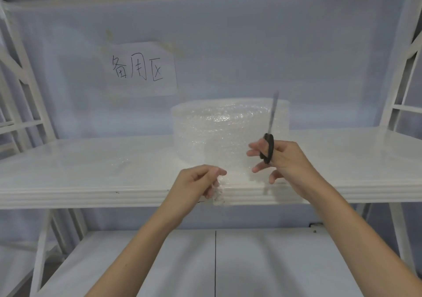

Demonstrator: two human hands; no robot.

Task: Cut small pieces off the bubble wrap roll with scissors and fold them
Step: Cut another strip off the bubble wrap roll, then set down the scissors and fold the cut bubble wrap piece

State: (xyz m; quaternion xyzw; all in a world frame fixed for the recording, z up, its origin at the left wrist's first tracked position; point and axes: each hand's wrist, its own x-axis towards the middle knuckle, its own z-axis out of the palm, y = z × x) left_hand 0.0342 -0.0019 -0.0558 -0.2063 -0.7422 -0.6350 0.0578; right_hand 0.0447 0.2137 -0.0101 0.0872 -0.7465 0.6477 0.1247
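Observation:
A clear bubble wrap roll (219, 125) stands upright on the white shelf (91, 178), in the middle. A loose sheet of wrap (237, 178) runs from the roll down to the shelf's front edge. My left hand (196, 185) pinches the sheet's left edge at the shelf front. My right hand (283, 159) holds black-handled scissors (269, 143) by the handle, blades together and pointing up in front of the roll's right side. Two lower fingers of that hand reach toward the sheet.
A paper sign with handwritten characters (141, 68) hangs on the pale back wall. White frame posts stand at both sides. A lower white shelf (159, 262) lies beneath, with a dark seam down its middle. Faint flat wrap pieces (118, 164) lie left of the roll.

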